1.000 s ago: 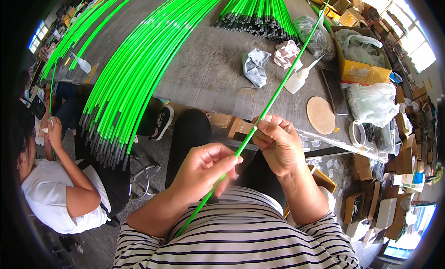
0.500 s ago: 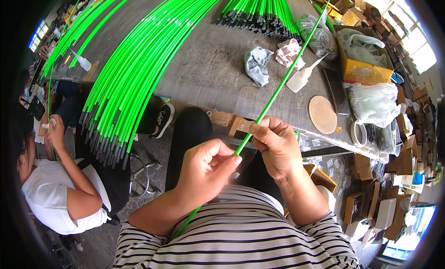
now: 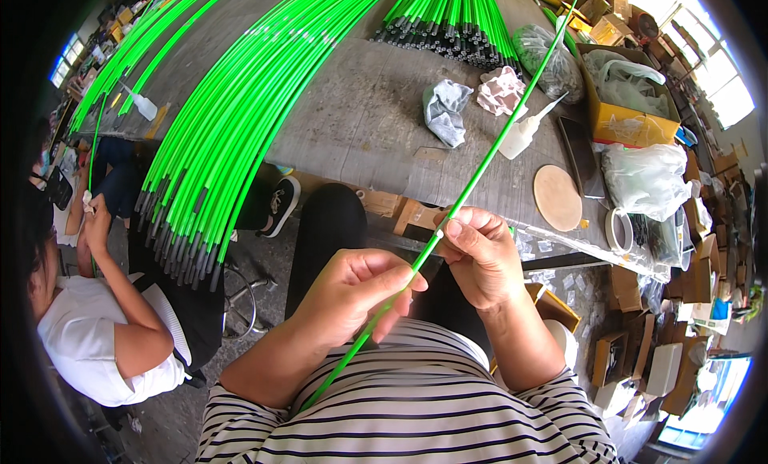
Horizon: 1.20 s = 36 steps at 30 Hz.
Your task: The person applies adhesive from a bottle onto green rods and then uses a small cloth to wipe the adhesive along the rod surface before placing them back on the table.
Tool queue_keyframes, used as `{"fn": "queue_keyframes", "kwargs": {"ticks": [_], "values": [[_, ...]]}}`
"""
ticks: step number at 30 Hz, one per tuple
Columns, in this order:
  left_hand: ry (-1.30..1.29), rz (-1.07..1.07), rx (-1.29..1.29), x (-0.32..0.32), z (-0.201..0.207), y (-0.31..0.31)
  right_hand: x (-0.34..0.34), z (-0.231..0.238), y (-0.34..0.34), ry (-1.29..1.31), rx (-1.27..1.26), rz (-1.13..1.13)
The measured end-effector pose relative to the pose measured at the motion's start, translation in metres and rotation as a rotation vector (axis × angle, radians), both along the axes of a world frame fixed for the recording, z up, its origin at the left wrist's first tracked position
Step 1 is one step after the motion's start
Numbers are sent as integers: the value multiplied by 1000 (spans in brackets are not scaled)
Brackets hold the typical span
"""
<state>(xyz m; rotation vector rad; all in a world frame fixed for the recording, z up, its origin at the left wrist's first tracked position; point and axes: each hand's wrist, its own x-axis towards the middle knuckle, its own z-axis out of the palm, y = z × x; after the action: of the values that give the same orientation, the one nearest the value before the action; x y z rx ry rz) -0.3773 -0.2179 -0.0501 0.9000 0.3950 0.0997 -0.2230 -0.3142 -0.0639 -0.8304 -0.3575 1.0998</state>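
Observation:
A long, thin green rod slants from my waist up across the table's edge to the upper right. Lower down, my left hand has it between thumb and fingers, the other fingers loosely curled. Further up the rod, my right hand is closed, with thumb and forefinger pinching at the rod's side. A tiny white bit shows beside my right thumb, against the rod; its kind is too small to tell.
Many green rods with dark ends overhang the table; another bundle lies behind. Crumpled cloths, a white nozzle bottle, a round disc, a tape roll and a yellow box sit rightward. A co-worker handles a rod at left.
My left hand's fingers have loosened and spread somewhat on the rod. The white bit now shows by my right thumb, which has shifted slightly. The co-worker's rod and hands have moved a little.

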Motion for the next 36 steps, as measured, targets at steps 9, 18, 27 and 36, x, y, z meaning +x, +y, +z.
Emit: {"fn": "queue_keyframes", "kwargs": {"ticks": [9,18,27,36], "values": [[-74,361,1442,5,-5,-17,-4,-6,2,-44,-37,-12],[49,-99,-20,2,6,-3,-3,5,-7,-66,-31,-16],[-65,-431,-601,5,-1,-3,-4,-4,-10,-59,176,65],[-104,-488,-649,6,-6,-6,-5,-9,-10,-11,242,182]]}}
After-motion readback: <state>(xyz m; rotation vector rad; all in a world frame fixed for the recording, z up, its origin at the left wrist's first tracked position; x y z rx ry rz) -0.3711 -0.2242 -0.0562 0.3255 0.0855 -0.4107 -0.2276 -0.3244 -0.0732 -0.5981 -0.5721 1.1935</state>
